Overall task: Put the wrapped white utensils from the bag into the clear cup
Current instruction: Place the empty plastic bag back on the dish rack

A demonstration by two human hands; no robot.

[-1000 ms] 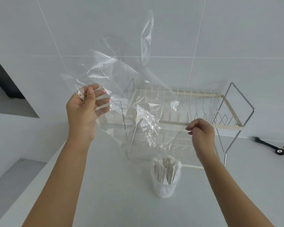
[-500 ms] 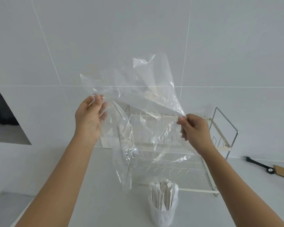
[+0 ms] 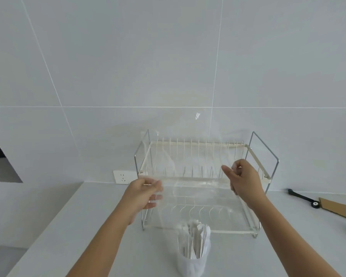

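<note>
I am holding the clear bag (image 3: 190,176) stretched across the middle of the frame, my left hand (image 3: 144,193) pinching its left edge and my right hand (image 3: 243,179) pinching its right edge. It looks empty, thin and nearly invisible against the dish rack (image 3: 268,176) behind it. I judge it feather-light, limp and slippery, so gripping the edges suits it. The wrapped white utensils (image 3: 195,241) are standing upright in the clear cup (image 3: 190,265) at lower centre, slim, stiff and light, easiest taken by their upper ends.
</note>
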